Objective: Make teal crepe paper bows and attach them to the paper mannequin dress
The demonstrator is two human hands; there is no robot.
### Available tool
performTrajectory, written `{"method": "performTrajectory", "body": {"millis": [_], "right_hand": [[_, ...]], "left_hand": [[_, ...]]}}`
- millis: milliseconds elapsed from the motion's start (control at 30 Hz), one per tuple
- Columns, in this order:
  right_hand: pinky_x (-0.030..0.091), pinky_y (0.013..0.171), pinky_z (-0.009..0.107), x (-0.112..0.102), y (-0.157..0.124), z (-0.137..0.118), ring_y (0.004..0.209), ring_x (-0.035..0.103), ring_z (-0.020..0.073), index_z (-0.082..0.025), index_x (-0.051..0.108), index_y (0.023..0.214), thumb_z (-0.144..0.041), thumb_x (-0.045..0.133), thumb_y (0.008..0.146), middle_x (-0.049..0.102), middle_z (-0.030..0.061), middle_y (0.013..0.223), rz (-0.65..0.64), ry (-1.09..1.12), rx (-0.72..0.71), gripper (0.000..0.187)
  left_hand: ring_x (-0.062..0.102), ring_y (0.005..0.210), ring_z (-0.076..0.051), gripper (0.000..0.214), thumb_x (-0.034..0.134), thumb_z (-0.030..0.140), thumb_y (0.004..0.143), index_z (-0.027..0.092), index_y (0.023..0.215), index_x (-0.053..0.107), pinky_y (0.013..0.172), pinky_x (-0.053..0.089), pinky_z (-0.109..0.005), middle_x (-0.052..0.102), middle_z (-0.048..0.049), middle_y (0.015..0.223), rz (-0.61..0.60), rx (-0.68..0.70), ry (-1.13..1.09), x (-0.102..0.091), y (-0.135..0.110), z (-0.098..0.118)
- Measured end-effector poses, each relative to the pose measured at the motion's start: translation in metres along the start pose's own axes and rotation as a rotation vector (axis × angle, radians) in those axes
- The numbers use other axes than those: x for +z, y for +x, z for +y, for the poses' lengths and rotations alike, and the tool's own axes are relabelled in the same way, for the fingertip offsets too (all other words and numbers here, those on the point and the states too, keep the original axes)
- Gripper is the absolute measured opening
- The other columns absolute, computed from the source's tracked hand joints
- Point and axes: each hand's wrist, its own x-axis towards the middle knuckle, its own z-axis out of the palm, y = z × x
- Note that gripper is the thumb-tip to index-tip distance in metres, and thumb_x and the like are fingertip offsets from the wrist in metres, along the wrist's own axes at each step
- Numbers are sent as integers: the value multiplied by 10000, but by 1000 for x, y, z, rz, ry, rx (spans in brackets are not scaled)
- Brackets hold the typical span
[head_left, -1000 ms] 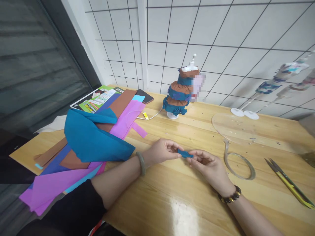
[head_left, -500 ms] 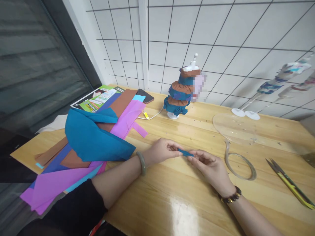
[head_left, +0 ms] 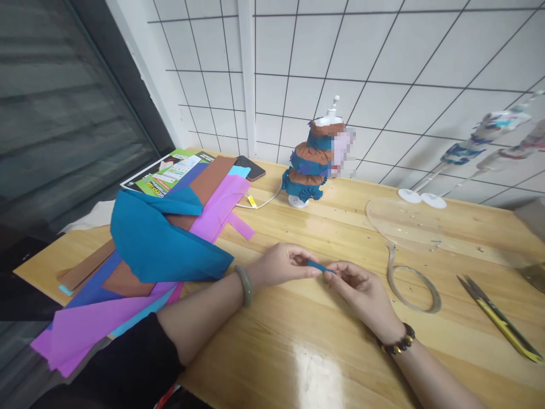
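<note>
Between my two hands is a narrow strip of teal crepe paper (head_left: 317,266), held above the wooden table. My left hand (head_left: 283,264) pinches its left end between thumb and fingers. At the other end, my right hand (head_left: 360,287) grips it with thumb and index finger, the remaining fingers curled. Behind my hands stands a small mannequin (head_left: 313,159) dressed in brown and teal ruffled paper. A large folded teal sheet (head_left: 166,244) lies left of my left hand, on top of brown, blue and pink paper sheets (head_left: 219,204).
A roll of clear tape (head_left: 434,289) and yellow-handled thread snips (head_left: 498,318) lie right of my right hand. Farther back are a clear round sheet (head_left: 402,224) and two small mannequins on white stands (head_left: 421,197). A phone (head_left: 251,168) and a green booklet (head_left: 159,184) lie at the back left.
My left thumb and fingers have shifted slightly right along the teal strip, so less of it shows between my hands. The whole view has tilted slightly; other things stay put.
</note>
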Motion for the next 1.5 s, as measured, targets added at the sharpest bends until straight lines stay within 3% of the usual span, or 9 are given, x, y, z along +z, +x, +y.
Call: {"method": "performTrajectory", "body": {"millis": [133, 333, 467, 667, 1000, 1167, 1500], "right_hand": [[404, 516, 239, 3, -1, -2, 564, 496, 120, -168, 626, 786, -386, 597, 752, 561, 3, 624, -28, -20, -17, 223], [390, 515, 239, 3, -1, 0, 555, 471, 117, -177, 625, 827, -379, 594, 762, 541, -5, 621, -38, -35, -43, 214], [429, 564, 256, 3, 0, -1, 624, 516, 138, -190, 627, 952, -371, 604, 760, 614, 32, 750, -65, -58, -84, 265], [465, 663, 281, 3, 0, 1, 745, 577, 167, -205, 665, 873, -356, 582, 785, 655, 57, 864, -78, -109, -168, 194], [474, 650, 283, 3, -1, -2, 728, 587, 173, -186, 656, 866, -373, 564, 790, 671, 66, 850, -75, -119, -132, 222], [468, 710, 290, 2, -1, -8, 794, 597, 182, -193, 662, 886, -355, 548, 802, 673, 66, 882, -109, -117, -158, 214], [458, 589, 245, -2, -1, -10, 632, 574, 146, -178, 646, 770, -397, 554, 777, 643, 24, 680, -105, -13, -40, 238]], "left_hand": [[519, 609, -83, 356, 673, 313, 676, 114, 969, 641, 550, 399, -192, 626, -35, 753, 10, 38, 71, 4, -2, -4], [580, 718, -127, 243, 626, 268, 714, 126, 907, 673, 627, 445, -211, 660, -57, 839, 51, 40, 130, 3, -1, -5], [586, 720, -132, 223, 609, 250, 723, 121, 895, 669, 627, 446, -213, 659, -60, 831, 49, 48, 132, 3, -2, -4], [542, 634, -97, 189, 594, 227, 726, 114, 856, 672, 565, 414, -195, 638, -48, 777, 50, 77, 182, 4, -3, -2], [594, 793, -134, 240, 624, 201, 709, 108, 930, 626, 732, 465, -243, 649, -77, 874, 67, 50, 45, 6, -2, 0], [595, 807, -130, 246, 613, 195, 721, 116, 954, 620, 742, 460, -238, 644, -72, 882, 47, 41, 25, 6, -3, -1], [570, 749, -121, 304, 623, 291, 732, 120, 984, 612, 692, 442, -235, 626, -60, 820, 56, 18, -56, 1, -2, 0]]}}
